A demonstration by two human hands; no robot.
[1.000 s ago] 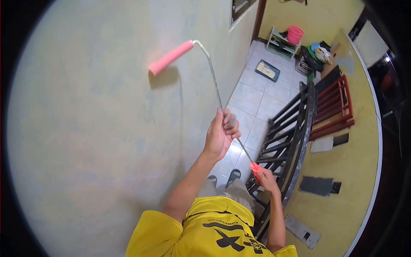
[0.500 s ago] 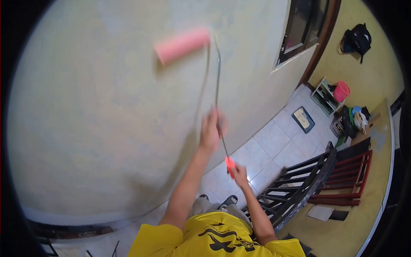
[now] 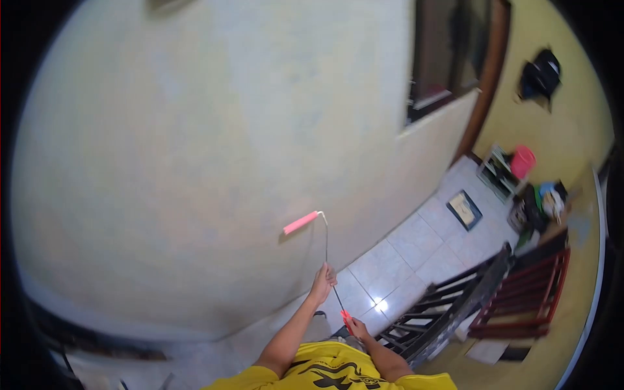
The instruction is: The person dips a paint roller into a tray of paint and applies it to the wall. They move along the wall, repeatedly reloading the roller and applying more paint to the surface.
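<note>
A paint roller with a pink sleeve (image 3: 301, 223) is against the lower part of the pale, patchy wall (image 3: 195, 162), or very close to it. Its thin metal rod runs down to a bright red-orange handle (image 3: 347, 320). My left hand (image 3: 322, 283) is closed around the rod, partway up. Lower down, my right hand (image 3: 356, 327) grips the handle. Both hands are in front of my yellow shirt.
On the tiled floor to the right sits a paint tray (image 3: 464, 210). A dark slatted wooden piece (image 3: 448, 305) stands close by my right arm, with a red frame (image 3: 523, 302) behind it. A small rack (image 3: 499, 174) with a pink bucket (image 3: 522, 162) is farther back.
The roller has moved down the wall, from high up to low near the floor. Both hands have come down with it, still holding the rod and handle. The view has shifted a little.
</note>
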